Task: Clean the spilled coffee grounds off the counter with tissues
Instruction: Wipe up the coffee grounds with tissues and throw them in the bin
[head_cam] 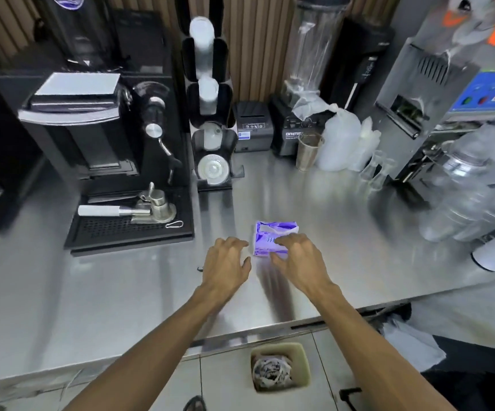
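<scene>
1. Holding both bare arms out over the steel counter (107, 292), we are hovering our hands at the purple tissue pack (271, 232). It is lying flat near the middle of the counter, well back from the front edge.
2. Our left hand (227, 266) is hanging just beside the pack's left edge, fingers loosely spread and slightly bent, holding nothing.
3. Our right hand (298, 256) is sitting over the pack's near right corner, fingers wide and arched above the wrapper (blur is hiding whether they are touching it), not closed round it.
4. Bare steel is lying open all round the pack. The black drip tray (115, 232), carrying a portafilter (139, 210), is bounding the left. The cup dispenser (212, 134) is standing behind it, and clear plastic bottles (477, 197) are crowding the right.
5. A small dark speck (200, 269) is sitting just left of our left hand; we cannot tell what it is.
6. Below the front edge, a bin (302, 363) of crumpled paper is standing between our forearms.
</scene>
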`<act>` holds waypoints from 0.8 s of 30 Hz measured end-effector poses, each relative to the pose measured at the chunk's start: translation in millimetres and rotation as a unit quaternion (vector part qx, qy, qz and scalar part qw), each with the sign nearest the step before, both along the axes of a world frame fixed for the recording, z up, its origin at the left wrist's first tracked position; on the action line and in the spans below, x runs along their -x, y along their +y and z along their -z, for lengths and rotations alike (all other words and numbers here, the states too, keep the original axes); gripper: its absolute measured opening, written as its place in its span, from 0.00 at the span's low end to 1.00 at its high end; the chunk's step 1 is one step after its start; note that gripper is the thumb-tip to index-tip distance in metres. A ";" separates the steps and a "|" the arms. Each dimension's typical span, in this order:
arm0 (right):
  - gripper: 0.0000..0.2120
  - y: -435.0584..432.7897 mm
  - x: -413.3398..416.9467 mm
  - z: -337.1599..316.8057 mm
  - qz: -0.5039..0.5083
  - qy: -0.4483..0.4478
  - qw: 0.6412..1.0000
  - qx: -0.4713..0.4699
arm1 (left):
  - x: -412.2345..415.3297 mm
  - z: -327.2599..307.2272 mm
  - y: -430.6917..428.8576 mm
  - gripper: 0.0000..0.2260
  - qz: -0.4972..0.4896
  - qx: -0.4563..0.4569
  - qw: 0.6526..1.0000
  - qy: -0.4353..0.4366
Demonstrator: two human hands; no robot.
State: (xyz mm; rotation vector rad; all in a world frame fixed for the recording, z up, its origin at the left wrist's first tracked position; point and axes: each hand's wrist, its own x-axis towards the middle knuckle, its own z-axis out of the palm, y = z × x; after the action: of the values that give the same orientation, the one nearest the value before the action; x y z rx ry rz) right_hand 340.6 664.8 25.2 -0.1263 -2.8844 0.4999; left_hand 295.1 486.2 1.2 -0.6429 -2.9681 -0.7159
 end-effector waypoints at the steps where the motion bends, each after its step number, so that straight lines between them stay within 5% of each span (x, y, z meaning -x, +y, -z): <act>1: 0.13 0.5 12.0 -1.9 0.015 -0.001 1.000 -0.006 | 13.3 -0.4 2.5 0.19 0.011 0.009 1.000 -0.008; 10: 0.06 9.6 65.4 7.9 0.039 -0.011 0.991 -0.125 | 92.1 15.6 45.3 0.47 0.114 0.073 0.983 -0.128; 14: 0.08 9.1 68.3 -1.0 0.036 0.016 0.992 -0.123 | 103.3 25.2 53.1 0.37 0.132 0.067 0.981 -0.129; 24: 0.05 17.5 44.5 -62.4 0.004 0.187 0.982 -0.036 | 95.1 17.9 53.4 0.36 0.104 0.040 0.985 -0.130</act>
State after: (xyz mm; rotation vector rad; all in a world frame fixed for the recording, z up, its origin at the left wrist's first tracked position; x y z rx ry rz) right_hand 296.1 682.3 87.6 -0.0277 -2.5286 0.3703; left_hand 200.0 539.6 -16.7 -0.9446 -3.2140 -0.7479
